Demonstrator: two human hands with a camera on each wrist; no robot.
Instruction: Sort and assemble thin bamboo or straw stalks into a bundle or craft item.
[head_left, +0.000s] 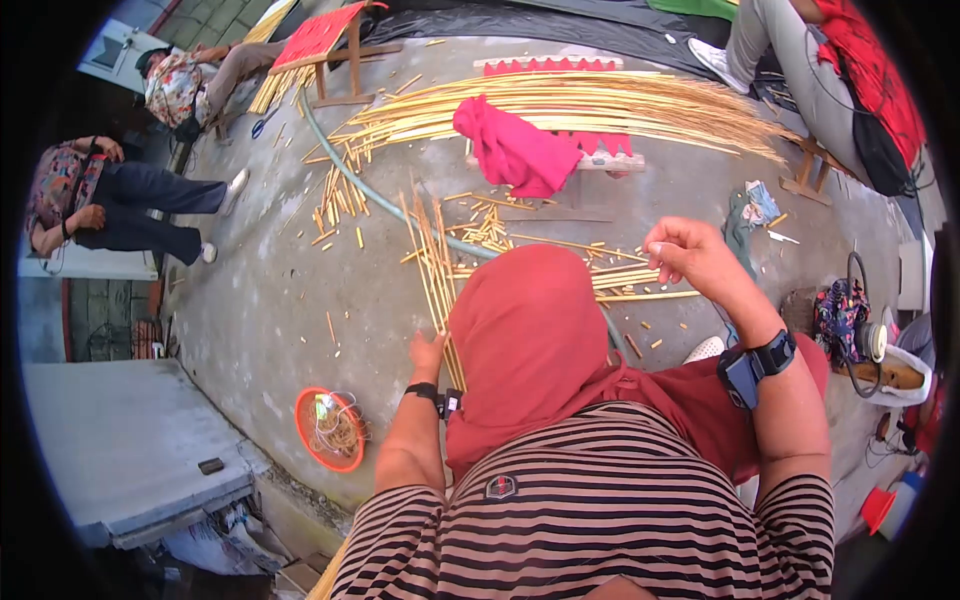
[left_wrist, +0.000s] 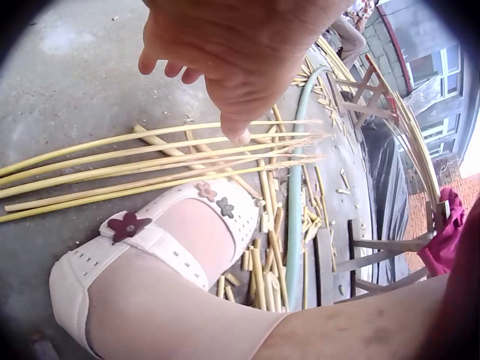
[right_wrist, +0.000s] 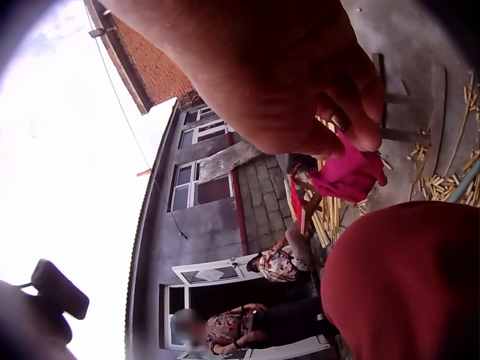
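Beside the raised red-clad knee, the left hand (head_left: 428,352) is low over several long thin stalks (head_left: 432,285). In the left wrist view this hand (left_wrist: 240,60) has spread, relaxed fingers and grips nothing visible; its thumb tip overlaps the yellow stalks (left_wrist: 97,169), contact unclear. Raised on the other side of the knee, the right hand (head_left: 692,258) has loosely bent fingers above cut stalks (head_left: 655,296) on the ground. The right wrist view shows this hand (right_wrist: 300,90) with bent fingers, a ring and nothing seen in its grasp.
A long stalk bundle (head_left: 600,100) lies across a low rack with a pink cloth (head_left: 515,150). A green hose (head_left: 345,165) crosses the concrete. An orange basket (head_left: 331,430) stands at left. Short pieces (head_left: 485,232) are scattered ahead. Other people sit or stand around.
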